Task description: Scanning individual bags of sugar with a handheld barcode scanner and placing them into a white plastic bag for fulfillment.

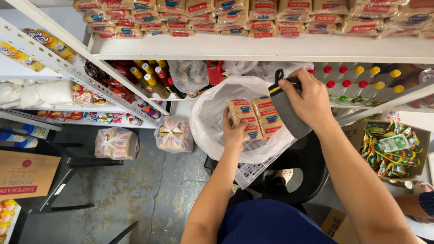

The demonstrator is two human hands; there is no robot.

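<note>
My left hand (pixel 234 132) reaches into a clear plastic bag (pixel 212 113) and grips one of several brown sugar packets (pixel 257 118) lying inside it. The bag rests in a white plastic basket (pixel 253 171) on a black chair (pixel 307 167). Above the bag's right rim, my right hand (pixel 307 99) holds a grey handheld device (pixel 285 108) with a black strap and a yellow stripe, pointed down toward the packets.
A white shelf (pixel 262 49) above carries rows of the same sugar packets (pixel 253 18). Sauce bottles (pixel 149 77) and capped bottles (pixel 361 81) fill the lower shelf. Two tied bags (pixel 116 143) sit on the floor. A cardboard box of green sachets (pixel 389 149) stands at right.
</note>
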